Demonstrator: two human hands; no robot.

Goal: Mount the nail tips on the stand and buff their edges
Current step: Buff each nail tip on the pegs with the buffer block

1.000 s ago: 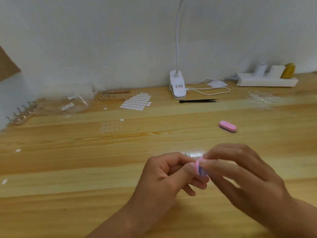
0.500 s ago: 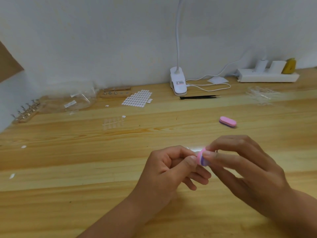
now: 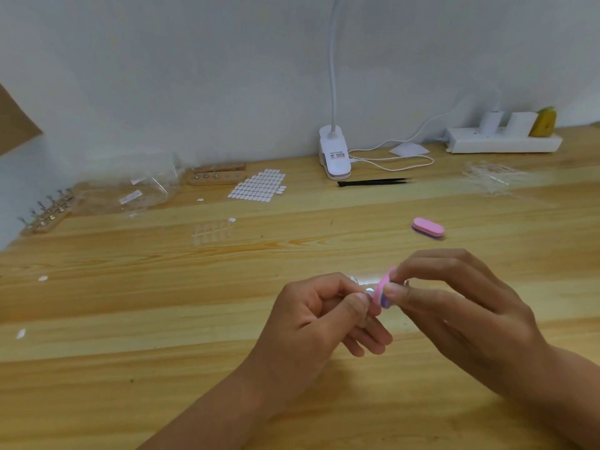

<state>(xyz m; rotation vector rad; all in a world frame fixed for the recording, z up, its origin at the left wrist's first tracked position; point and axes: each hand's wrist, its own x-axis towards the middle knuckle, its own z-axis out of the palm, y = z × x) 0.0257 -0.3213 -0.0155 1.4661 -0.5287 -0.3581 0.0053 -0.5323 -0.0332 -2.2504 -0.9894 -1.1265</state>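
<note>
My left hand [image 3: 319, 323] pinches a small clear nail tip [image 3: 368, 291] on a thin metal holder between thumb and forefinger, low over the wooden table [image 3: 130, 319]. My right hand [image 3: 454, 306] pinches a pink and purple buffer block [image 3: 383, 289] and holds its face against the tip. A second pink buffer [image 3: 428, 227] lies on the table behind my hands. One wooden stand with metal clips [image 3: 45, 212] sits at the far left, another wooden stand [image 3: 217, 177] near the wall.
A strip of clear nail tips [image 3: 211, 232] lies mid-table. A sheet of white adhesive tabs [image 3: 258, 189], clear plastic bags [image 3: 130, 193], black tweezers [image 3: 373, 182], a clip lamp [image 3: 334, 154], a power strip [image 3: 503, 142] and more clear tips [image 3: 493, 178] line the back.
Both hands have stayed together while the buffer shifted slightly against the tip; the view has tilted a little, so the scene sits lower in frame.
</note>
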